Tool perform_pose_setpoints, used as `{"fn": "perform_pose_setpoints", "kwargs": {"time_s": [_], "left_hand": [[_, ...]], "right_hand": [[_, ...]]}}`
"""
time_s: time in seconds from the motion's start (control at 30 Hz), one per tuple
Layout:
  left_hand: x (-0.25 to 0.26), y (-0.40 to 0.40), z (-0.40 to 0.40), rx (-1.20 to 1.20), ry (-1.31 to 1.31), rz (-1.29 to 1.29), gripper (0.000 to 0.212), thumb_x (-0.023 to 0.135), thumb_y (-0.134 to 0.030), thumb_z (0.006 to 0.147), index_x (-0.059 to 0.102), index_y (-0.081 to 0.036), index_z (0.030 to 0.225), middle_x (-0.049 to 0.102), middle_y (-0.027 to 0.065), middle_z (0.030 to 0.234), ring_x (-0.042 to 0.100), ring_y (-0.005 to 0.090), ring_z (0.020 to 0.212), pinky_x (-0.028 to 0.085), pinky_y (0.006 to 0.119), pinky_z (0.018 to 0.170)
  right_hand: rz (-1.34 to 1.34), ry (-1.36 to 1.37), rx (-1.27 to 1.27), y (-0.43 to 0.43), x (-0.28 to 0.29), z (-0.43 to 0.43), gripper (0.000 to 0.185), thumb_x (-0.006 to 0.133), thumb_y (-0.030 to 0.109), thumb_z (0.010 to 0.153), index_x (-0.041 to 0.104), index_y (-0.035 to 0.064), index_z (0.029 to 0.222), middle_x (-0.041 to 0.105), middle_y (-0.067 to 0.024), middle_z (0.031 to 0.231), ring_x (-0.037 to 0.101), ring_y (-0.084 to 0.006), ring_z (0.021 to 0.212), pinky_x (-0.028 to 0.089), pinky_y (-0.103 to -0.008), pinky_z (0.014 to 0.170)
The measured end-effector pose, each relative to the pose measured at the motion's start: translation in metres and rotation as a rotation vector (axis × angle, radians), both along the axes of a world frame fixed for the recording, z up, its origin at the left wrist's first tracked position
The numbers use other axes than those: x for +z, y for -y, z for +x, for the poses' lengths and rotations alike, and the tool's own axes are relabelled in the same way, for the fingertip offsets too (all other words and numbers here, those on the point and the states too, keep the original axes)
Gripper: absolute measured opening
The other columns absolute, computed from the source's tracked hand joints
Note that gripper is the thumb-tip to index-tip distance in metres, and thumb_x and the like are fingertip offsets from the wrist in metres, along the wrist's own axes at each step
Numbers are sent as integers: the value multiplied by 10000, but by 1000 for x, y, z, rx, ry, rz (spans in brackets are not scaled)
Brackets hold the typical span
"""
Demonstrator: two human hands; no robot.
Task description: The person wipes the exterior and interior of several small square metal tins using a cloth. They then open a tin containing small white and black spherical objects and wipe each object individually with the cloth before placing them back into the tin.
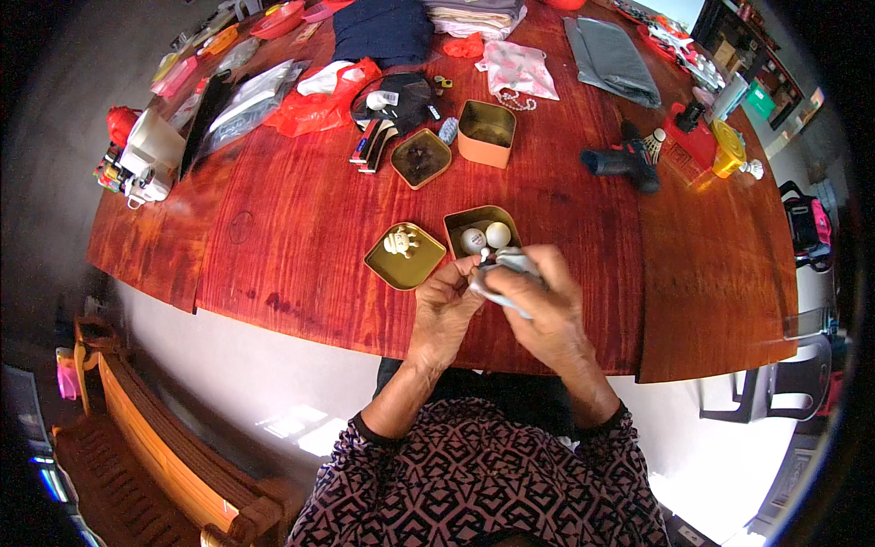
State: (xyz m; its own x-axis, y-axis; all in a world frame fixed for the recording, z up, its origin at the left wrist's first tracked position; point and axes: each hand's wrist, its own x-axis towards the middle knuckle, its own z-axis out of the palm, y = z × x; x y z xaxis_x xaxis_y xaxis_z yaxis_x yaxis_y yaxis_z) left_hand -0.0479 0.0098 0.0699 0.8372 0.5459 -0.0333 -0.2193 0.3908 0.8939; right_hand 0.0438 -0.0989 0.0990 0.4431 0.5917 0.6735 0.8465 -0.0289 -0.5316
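My left hand (pixel 443 311) pinches a small item with a white tip (pixel 485 254), dark below it; what it is I cannot tell. My right hand (pixel 547 308) holds a pale grey-blue cloth (pixel 518 263), blurred, against that item. Both hands are just in front of an open square tin (pixel 449 229) with two white balls (pixel 497 234) in it. To its left lies a shallow gold tin lid (pixel 383 270) with a small cream figurine (pixel 400 241) on it.
Farther back stand an orange tin (pixel 484 152) and a shallow tin lid (pixel 420 164). A cordless drill (pixel 625 164) and a shuttlecock (pixel 654 142) lie right. A red plastic bag (pixel 301 113) and a white paper roll (pixel 154 140) are left.
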Motion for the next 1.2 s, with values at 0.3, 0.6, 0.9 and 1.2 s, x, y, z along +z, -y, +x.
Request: {"fn": "perform_pose_setpoints", "kwargs": {"time_s": [0.3, 0.6, 0.9, 1.2], "left_hand": [[6, -4, -7, 6, -92, 132, 276, 614, 24, 868, 582, 20, 1142, 608, 14, 967, 531, 54, 807, 489, 220, 786], [2, -1, -3, -78, -63, 326, 380, 648, 56, 822, 552, 32, 1189, 599, 29, 1009, 558, 92, 904, 489, 238, 821], [1, -3, -1, -2, -121, 288, 312, 726, 48, 753, 564, -4, 1014, 600, 16, 945, 570, 79, 851, 506, 246, 769], [-2, -6, -3, -32, 5, 114, 228, 668, 54, 814, 620, 3, 1031, 606, -11, 925, 565, 70, 859, 500, 235, 794]], "right_hand": [[-10, -29, -237, 4, -15, 19, 357, 675, -50, 674, 649, 99, 997, 528, -119, 913, 602, -275, 796, 525, -353, 653], [-100, 59, -69, -1, -6, -3, 199, 683, 67, 728, 667, 143, 912, 495, -71, 914, 592, -249, 829, 541, -344, 662], [48, 6, 8, 0, -6, -7, 258, 711, 13, 676, 660, 120, 905, 521, -90, 916, 615, -257, 824, 551, -358, 636], [52, -13, -231, 4, -8, 10, 352, 672, -40, 689, 664, 115, 1004, 520, -108, 945, 601, -262, 834, 530, -338, 666]]}}
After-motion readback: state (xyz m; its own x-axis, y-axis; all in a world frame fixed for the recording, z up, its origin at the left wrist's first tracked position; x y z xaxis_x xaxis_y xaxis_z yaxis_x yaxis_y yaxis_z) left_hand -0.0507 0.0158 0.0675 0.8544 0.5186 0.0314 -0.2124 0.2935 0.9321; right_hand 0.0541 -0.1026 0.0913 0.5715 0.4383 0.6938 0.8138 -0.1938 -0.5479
